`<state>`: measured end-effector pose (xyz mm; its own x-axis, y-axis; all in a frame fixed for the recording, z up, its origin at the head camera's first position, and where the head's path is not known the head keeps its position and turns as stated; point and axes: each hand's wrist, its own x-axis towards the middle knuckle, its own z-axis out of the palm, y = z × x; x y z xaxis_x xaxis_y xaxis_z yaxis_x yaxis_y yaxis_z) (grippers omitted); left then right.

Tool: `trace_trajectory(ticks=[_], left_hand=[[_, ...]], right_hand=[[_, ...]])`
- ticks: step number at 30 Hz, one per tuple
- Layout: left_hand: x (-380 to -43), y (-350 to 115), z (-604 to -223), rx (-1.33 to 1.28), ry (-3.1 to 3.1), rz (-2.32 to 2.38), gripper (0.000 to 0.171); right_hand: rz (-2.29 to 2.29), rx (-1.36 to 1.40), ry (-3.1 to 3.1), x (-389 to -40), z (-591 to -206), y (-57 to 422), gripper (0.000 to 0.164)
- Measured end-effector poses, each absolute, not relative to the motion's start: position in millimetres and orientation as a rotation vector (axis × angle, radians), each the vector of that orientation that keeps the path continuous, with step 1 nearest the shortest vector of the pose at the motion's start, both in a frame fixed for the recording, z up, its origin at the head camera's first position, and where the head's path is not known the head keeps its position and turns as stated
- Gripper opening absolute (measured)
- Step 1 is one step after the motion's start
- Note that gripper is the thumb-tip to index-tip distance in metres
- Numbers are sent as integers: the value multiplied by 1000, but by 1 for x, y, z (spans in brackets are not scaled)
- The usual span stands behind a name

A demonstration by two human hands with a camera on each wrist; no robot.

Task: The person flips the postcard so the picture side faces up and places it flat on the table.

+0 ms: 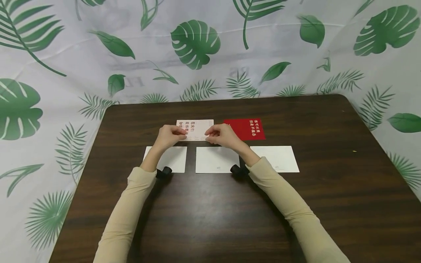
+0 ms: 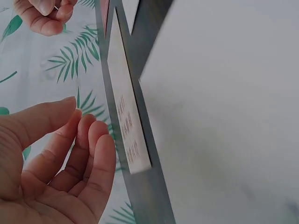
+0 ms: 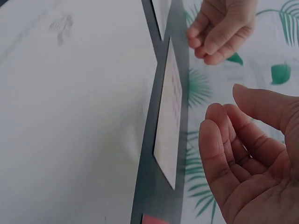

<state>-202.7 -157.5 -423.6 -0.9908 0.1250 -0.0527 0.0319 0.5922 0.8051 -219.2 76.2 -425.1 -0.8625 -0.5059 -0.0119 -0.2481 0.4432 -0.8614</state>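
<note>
A pale pink card with red writing lies flat in the back row on the dark table. My left hand hovers over its left end, thumb and forefinger tips brought together with nothing between them in the left wrist view. Over the card's right end hangs my right hand; the right wrist view shows its fingers loosely bent, thumb apart, holding nothing. To the right lies a red card with white writing, partly hidden by my right hand.
Nearer to me, three white cards lie in a row: a left one and a right one, both partly covered by my forearms, and a middle one. Behind the wooden table hangs a leaf-patterned cloth.
</note>
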Motion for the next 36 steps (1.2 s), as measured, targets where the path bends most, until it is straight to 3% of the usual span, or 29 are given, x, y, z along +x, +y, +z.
trace_trajectory(ticks=[19,36], left_hand=[[-177,-222,-430,-10,2751,1357,18],[-158,-267,-441,-132,2847,1177,23]], right_hand=[[-1282,-764,2371,-209,-435,19,18],[-1121,-717,2429,-205,-444,-2,20]])
